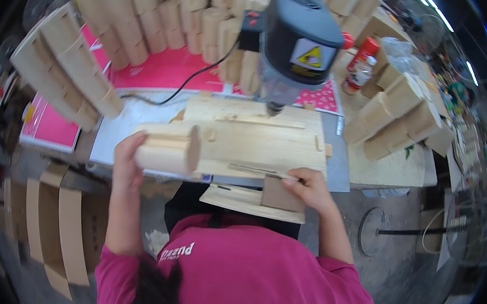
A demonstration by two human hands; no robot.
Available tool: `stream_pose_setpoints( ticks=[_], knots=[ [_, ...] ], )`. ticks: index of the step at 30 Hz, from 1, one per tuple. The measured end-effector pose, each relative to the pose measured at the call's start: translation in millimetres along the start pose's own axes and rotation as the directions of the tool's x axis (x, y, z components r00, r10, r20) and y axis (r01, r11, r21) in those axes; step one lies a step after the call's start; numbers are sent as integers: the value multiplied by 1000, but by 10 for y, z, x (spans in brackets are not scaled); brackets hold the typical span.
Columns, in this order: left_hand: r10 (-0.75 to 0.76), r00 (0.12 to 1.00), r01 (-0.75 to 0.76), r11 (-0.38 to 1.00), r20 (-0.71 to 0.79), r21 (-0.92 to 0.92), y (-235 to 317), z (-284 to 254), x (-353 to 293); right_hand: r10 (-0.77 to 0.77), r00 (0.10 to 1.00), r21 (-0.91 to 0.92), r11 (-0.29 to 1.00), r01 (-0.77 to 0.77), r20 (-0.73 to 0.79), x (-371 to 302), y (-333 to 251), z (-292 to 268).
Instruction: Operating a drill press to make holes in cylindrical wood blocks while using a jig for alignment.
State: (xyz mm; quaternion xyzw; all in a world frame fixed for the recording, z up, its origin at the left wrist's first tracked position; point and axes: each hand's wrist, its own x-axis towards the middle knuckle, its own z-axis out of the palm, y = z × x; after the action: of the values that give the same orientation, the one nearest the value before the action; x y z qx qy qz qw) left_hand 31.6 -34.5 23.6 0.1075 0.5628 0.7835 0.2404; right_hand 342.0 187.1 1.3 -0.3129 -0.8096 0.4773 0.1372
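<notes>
Pale counter (109, 139) spans the workshop. Left hand (129, 156) curls its fingers, partly open, around a rounded wooden block (167, 150) above the near edge; right hand (310, 188) pinches a flat brown piece (282, 196). Recommended: steady, level grip.

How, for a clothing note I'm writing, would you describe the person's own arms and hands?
The left hand and right hand are bare, with no gloves visible. The forearms are uncovered too. Above them come short, loose magenta sleeves, matching the shirt, which has small white lettering on it.
</notes>
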Motion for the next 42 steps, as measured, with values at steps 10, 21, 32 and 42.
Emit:
stream_pose_setpoints(
  ticks=[10,21,32,42],
  knots=[
    [-95,989,71,976,110,207,-340,452,-150,-359,912,-122,932,341,-198,89,-330,-252],
    [-177,854,26,954,489,300,-984,595,-117,-209,971,87,972,219,-119,258,145,-73],
    [264,657,-745,374,706,553,-1224,627,-178,-320,921,-71,948,312,-224,351,236,-55],
    [274,655,-752,328,705,572,-1381,889,76,-300,914,-88,954,286,-272,627,368,-227]
  ],
)
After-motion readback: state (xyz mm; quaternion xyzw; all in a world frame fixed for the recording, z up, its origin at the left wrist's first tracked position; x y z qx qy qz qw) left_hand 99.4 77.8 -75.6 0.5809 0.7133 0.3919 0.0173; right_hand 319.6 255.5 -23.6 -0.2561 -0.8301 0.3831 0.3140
